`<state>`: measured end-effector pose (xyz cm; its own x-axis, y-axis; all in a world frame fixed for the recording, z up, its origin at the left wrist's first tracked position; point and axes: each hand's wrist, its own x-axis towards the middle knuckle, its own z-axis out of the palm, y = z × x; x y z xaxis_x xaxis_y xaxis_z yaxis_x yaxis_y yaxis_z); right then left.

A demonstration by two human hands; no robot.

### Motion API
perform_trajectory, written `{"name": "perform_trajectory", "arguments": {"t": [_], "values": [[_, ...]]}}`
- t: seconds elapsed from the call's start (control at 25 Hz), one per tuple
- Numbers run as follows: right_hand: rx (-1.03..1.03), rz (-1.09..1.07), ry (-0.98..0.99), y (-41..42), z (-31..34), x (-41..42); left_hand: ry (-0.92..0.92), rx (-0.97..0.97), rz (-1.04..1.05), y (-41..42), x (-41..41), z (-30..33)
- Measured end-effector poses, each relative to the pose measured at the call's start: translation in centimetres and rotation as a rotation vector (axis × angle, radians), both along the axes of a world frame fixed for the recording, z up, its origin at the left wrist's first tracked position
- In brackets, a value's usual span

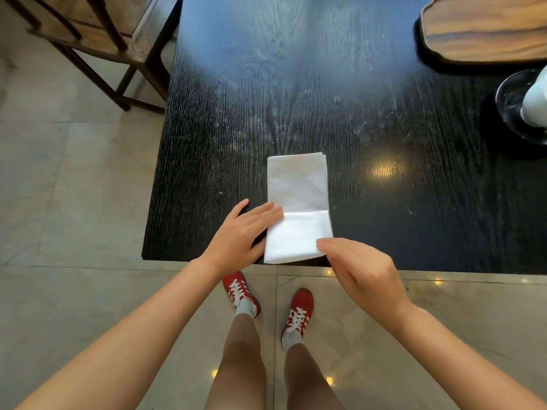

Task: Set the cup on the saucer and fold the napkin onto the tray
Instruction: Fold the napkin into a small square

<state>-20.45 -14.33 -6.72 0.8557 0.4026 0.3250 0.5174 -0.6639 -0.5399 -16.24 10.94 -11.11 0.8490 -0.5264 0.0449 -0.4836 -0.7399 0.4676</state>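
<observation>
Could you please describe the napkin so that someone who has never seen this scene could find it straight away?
Start at the black wooden table and follow its near edge. The napkin lies there, a long folded rectangle between the left hand and right hand. It is the only white, flat cloth on the dark surface.

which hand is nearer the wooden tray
Right. The right hand is at the napkin's near right corner, below the wooden tray; the left hand is further left.

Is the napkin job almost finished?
Partly. The white cup already sits on the glass saucer. The napkin lies folded on the table, with the left hand and right hand at its edges. It isn't on the wooden tray yet.
</observation>
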Motion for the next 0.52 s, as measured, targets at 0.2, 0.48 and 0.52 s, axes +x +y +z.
{"name": "perform_trajectory", "arguments": {"t": [0.2, 0.48, 0.52], "values": [[0.153, -0.106, 0.026, 1.6, 2.3, 3.3, 0.034, -0.177, 0.22, -1.1, 0.2, -0.1], [0.242, -0.315, 0.085, 3.9, 1.7, 11.0, 0.057, -0.481, 0.659, -4.8, 1.2, 0.6], [0.229, -0.341, 0.096, 4.3, 1.3, 11.8, 0.057, -0.49, 0.691, -5.1, 1.4, 0.5]]}}
